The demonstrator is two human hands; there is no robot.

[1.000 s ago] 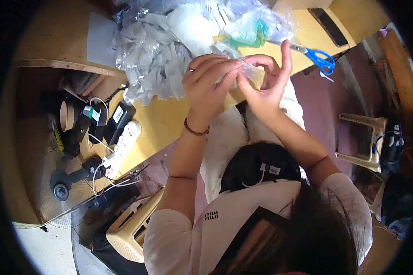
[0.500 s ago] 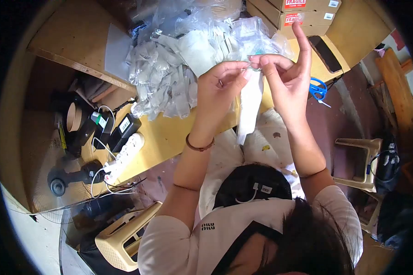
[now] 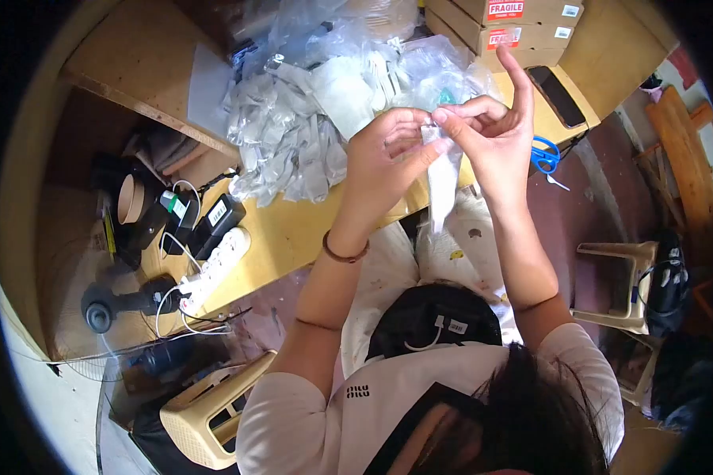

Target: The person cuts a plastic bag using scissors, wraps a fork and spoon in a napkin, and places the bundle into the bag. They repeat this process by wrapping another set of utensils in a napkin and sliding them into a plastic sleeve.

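A narrow white packet [image 3: 444, 180], apparently in clear plastic, hangs upright from its top end between my two hands. My left hand [image 3: 386, 154] is closed on the packet's upper part, its thumb laid across the front. At the top edge, my right hand [image 3: 491, 131] pinches with thumb and bent fingers while one finger points upward. What lies between the fingertips is too small to make out. Just beyond my hands, a heap of similar white packets in clear plastic [image 3: 281, 131] covers part of the yellow table [image 3: 293, 229].
Blue-handled scissors [image 3: 545, 155] and a dark phone [image 3: 557, 96] lie right of my hands. Cardboard boxes [image 3: 531, 39] with red labels stand at the back right. On the left are a white power strip [image 3: 218, 267], cables and a small fan [image 3: 99, 313]. A plastic stool [image 3: 206, 419] stands lower left.
My left thumb has moved down from the packet's top edge onto its front. The packet has shifted slightly right and its lower end has turned a little.
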